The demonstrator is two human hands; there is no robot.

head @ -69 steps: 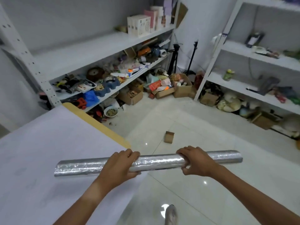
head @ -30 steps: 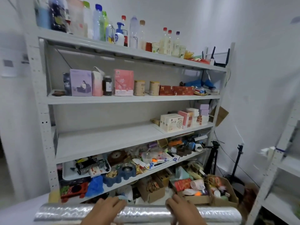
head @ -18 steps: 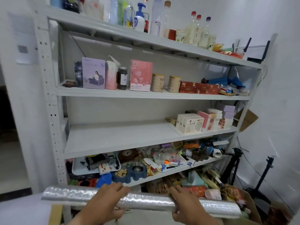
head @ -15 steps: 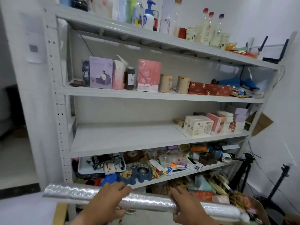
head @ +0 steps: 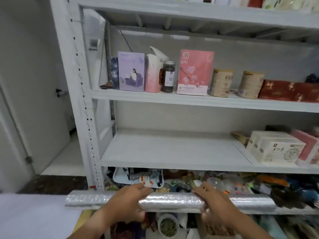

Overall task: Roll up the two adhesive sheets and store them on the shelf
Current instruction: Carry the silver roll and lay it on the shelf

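Head view puts you square in front of the white metal shelf (head: 172, 152), with the rolled silver adhesive sheet (head: 170, 201) lying level across the bottom of the frame at about 6 o'clock. Your left hand (head: 127, 200) wraps over the roll left of its middle, fingers curled across the top; your right hand (head: 214, 204) grips it just right of the middle in the same way, somewhat blurred. The roll hangs in front of the cluttered lower shelf, where a grey tray (head: 138, 177) of small items sits just above your left hand. Directly above, at 12 o'clock from the roll, the middle shelf board is bare on its left part, with cream boxes (head: 274, 147) at 3 o'clock. Higher up stand a lilac box (head: 131, 71), a pink box (head: 194, 72) and two tan tins (head: 221, 82). At 8 o'clock lies a white surface (head: 34, 216).
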